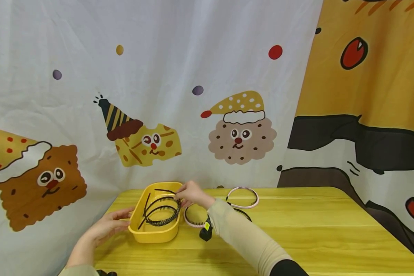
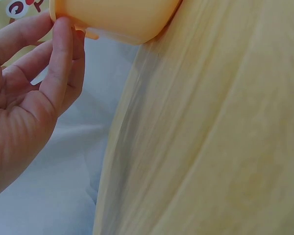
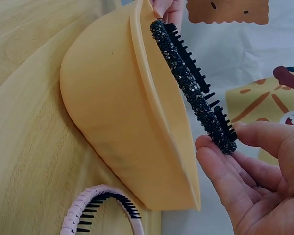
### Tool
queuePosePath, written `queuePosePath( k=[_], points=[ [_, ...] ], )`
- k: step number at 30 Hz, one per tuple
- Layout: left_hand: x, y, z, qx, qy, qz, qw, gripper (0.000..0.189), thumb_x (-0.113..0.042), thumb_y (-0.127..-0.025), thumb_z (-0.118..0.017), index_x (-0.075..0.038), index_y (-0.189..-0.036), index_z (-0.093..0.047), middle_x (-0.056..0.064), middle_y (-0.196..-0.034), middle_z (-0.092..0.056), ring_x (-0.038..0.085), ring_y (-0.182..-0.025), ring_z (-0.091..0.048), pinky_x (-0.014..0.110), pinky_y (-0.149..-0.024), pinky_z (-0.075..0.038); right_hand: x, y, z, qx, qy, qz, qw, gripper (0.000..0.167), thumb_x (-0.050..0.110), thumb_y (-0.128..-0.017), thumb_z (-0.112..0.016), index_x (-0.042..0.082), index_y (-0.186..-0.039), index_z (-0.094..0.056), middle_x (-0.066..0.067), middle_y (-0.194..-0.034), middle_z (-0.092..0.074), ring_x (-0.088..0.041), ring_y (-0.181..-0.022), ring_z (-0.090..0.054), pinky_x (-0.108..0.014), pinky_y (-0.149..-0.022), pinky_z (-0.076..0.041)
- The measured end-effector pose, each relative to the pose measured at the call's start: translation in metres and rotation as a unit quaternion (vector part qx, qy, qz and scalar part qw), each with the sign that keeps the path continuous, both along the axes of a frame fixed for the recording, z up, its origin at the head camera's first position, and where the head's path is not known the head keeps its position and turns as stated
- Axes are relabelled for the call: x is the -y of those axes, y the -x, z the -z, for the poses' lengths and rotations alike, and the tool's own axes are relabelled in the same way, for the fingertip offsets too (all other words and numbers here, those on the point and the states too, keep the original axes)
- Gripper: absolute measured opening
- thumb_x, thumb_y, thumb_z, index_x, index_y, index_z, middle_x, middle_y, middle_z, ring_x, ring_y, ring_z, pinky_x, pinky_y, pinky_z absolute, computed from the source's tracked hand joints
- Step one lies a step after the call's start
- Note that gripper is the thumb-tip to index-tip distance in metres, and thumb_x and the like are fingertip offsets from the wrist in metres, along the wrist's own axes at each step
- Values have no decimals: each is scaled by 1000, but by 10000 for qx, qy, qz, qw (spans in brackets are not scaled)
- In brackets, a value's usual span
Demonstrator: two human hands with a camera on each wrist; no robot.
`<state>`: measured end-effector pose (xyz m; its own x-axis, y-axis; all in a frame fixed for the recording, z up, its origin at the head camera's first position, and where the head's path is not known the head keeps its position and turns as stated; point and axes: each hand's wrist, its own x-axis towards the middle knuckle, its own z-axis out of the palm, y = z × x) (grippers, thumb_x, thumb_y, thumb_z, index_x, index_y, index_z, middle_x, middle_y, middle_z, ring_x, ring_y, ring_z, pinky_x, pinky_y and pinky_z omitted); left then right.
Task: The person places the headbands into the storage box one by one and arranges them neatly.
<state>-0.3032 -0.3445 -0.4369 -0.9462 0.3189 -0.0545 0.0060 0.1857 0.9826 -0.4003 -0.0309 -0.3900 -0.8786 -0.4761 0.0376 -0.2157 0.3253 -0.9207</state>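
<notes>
My right hand [image 1: 193, 194] pinches a black glittery headband [image 3: 193, 88] with comb teeth between thumb and fingers, at the right rim of a yellow plastic basin [image 1: 154, 237]. The headband is over the basin's opening, and another black toothed headband [image 1: 160, 223] shows in the basin. At the basin's left side, the fingertips and thumb of my left hand [image 1: 107, 227] hold its rim [image 2: 53, 10]. Just right of the basin lies a pink headband [image 3: 76, 213] with black teeth, partly hidden by my right arm in the head view.
Farther back on the wooden table [image 1: 314, 226] lies another pink headband [image 1: 257, 199]. A black band [image 1: 245, 214] shows beyond my right forearm. A printed curtain [image 1: 158, 76] hangs behind the table. The table's left edge runs close to the basin.
</notes>
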Motion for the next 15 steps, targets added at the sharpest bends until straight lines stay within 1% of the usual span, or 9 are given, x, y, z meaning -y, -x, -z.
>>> queuePosePath(
  k=[3,5,7,12,15],
  points=[
    [-1,-1,0,16,30,-40,10000,69,-9,-97,-58,13,-148,-17,28,-135,-41,18,-110,-58,30,-91,-50,2,-1,2,41,41,-12,10000,21,6,-84,-73,-7,-101,-71,-15,-73,-69,-40,-66,-68,-52,-67,-56],
    [-1,-1,0,31,31,-66,10000,69,-9,-97,-58,13,-148,-17,31,-137,-37,18,-111,-57,30,-92,-50,3,-1,2,35,33,-31,10000,22,7,-85,-73,-7,-102,-71,-14,-74,-69,-41,-67,-68,-51,-67,-56],
    [-2,-1,0,39,29,-92,9999,69,-9,-97,-58,13,-148,-17,33,-139,-34,17,-111,-56,30,-92,-49,4,0,3,19,4,-46,10000,24,8,-86,-72,-7,-104,-71,-14,-75,-69,-38,-66,-68,-50,-67,-57],
    [-2,-2,-1,62,-65,-111,9999,69,-9,-97,-58,12,-149,-18,36,-141,-28,15,-111,-55,30,-93,-49,6,1,3,-85,-107,-77,9999,25,11,-87,-73,-6,-105,-71,-12,-76,-69,-24,-56,-67,-47,-65,-58],
    [-2,-3,-1,77,-123,-117,9998,69,-8,-97,-58,12,-149,-18,35,-141,-28,13,-109,-56,30,-92,-49,9,0,3,-54,-70,-79,9999,23,9,-86,-72,-7,-102,-71,-14,-75,-69,-24,-55,-66,-47,-65,-57]
  ],
)
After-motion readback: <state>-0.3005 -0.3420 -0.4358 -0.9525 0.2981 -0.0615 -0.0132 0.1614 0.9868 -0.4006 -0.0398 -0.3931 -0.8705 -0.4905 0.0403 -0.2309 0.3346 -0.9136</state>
